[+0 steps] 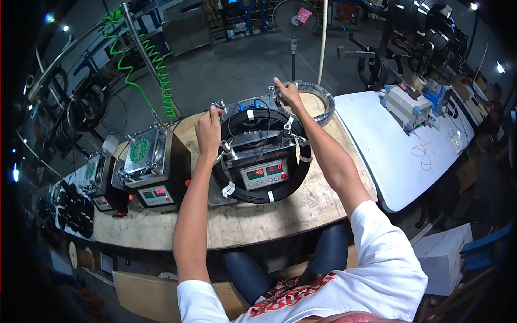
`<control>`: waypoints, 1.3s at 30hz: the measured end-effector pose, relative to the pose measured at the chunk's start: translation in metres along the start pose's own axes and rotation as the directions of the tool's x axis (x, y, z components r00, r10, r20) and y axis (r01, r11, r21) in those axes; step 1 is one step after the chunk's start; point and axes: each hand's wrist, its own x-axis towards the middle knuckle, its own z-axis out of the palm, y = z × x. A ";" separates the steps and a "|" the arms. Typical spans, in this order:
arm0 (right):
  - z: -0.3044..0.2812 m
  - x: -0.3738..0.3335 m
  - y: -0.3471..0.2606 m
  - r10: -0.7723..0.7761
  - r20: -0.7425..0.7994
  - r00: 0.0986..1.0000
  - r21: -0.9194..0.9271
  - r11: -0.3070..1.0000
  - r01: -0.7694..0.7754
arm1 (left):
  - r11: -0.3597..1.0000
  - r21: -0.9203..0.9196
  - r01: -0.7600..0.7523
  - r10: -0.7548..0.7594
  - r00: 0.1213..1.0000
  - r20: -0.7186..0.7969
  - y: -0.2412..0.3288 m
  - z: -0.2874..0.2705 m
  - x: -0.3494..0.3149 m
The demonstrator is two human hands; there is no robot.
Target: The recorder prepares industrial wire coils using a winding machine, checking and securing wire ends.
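Green-disc machine (153,161) standing on tabletop (247,223). Left hand (208,132) curling at left back clamp (219,104); cannot tell if grasping. Black coil (298,180) already looping around middle machine (264,173), display glowing, white bands binding coil. Right hand (291,97) reaching beside right back clamp (272,92), thumb rising, hold unclear. Wrapped ring (327,102) lying right. Coil placement seeming done; back fastening possibly remaining.

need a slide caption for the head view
Left hand and right hand flank the top of a black coil, a display with red digits showing through its ring, at a wooden bench.
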 end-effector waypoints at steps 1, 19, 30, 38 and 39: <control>0.003 0.001 -0.002 -0.014 0.014 1.000 0.030 0.999 0.013 | 1.000 0.004 0.001 -0.001 1.000 0.004 -0.001 -0.002 0.000; -0.038 0.020 -0.025 -0.078 0.449 0.890 0.152 0.988 0.011 | 0.998 0.024 0.059 -0.059 0.998 0.015 0.009 0.002 0.001; 0.026 -0.006 -0.042 -0.349 0.401 0.847 -0.430 0.745 0.510 | 0.998 0.039 0.048 -0.048 0.999 -0.012 -0.001 -0.003 -0.001; 0.015 -0.025 -0.058 -0.276 0.659 0.700 -0.326 0.734 0.596 | 0.997 -0.075 -0.014 0.002 0.987 -0.158 -0.015 0.008 0.003; 0.012 -0.039 -0.062 -0.400 0.571 0.717 -0.307 0.706 0.638 | 0.998 -0.055 0.018 -0.025 0.991 -0.130 -0.015 0.005 0.003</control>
